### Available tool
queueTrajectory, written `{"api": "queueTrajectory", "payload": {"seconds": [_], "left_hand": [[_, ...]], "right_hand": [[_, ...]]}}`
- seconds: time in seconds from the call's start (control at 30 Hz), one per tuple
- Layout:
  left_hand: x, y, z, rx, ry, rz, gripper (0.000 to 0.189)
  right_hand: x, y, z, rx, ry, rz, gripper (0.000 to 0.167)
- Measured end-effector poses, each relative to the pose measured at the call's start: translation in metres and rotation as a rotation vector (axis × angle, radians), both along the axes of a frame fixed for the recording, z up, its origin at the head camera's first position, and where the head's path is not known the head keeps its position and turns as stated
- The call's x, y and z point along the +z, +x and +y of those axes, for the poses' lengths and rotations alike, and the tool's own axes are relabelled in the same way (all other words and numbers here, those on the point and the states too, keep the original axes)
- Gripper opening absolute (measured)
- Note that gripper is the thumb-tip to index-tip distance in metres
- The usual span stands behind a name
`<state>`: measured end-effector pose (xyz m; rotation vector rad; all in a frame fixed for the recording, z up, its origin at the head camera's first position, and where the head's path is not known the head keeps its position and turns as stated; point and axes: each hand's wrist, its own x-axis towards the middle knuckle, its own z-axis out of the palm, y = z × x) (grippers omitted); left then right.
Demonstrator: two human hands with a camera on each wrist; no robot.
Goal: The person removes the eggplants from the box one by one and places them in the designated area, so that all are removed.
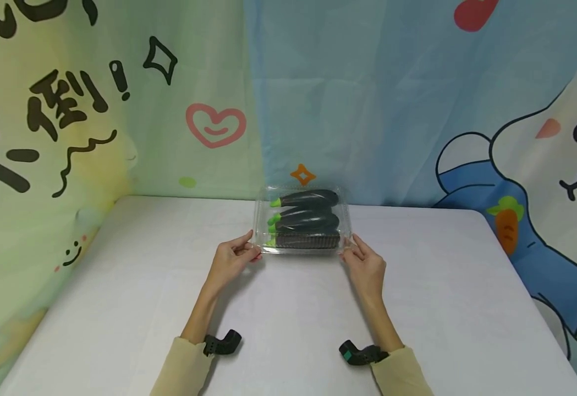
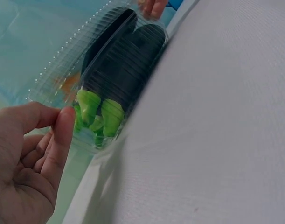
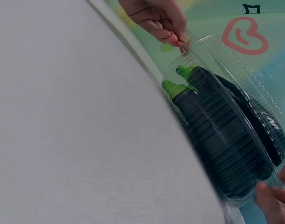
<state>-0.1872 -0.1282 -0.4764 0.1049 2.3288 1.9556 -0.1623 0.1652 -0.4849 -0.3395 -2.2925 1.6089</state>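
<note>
A clear plastic clamshell box (image 1: 304, 251) holds several dark purple eggplants (image 1: 308, 221) with bright green caps pointing left. It stands at the far part of the table, near the backdrop. My left hand (image 1: 234, 258) pinches the left edge of the box between thumb and fingers, also seen with the hand (image 2: 30, 158) in the left wrist view. On the opposite side, my right hand (image 1: 366, 267) pinches the near right corner. The right wrist view shows ribbed plastic walls around the eggplants (image 3: 221, 135). Whether the box's underside touches the table I cannot tell.
A white cloth covers the table (image 1: 288, 330). Behind it hangs a printed fabric backdrop (image 1: 347, 99) with hearts, lettering and a cartoon bear. Each wrist wears a black camera mount, one on the left (image 1: 224, 342) and one on the right (image 1: 362, 353).
</note>
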Motion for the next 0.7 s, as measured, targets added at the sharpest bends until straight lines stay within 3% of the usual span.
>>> {"api": "queueTrajectory", "payload": {"seconds": [0.17, 0.5, 0.7], "left_hand": [[0.0013, 0.0002, -0.0035, -0.003, -0.026, 0.017, 0.053], [-0.0005, -0.0012, -0.0051, -0.02, 0.016, 0.007, 0.055], [0.002, -0.0021, -0.0042, -0.032, -0.007, 0.002, 0.058]], "right_hand": [[0.0005, 0.0015, 0.0026, 0.03, 0.024, -0.038, 0.045], [0.0032, 0.0007, 0.0035, 0.048, 0.026, -0.05, 0.047], [0.004, 0.0018, 0.0054, 0.075, 0.004, -0.029, 0.047]]}}
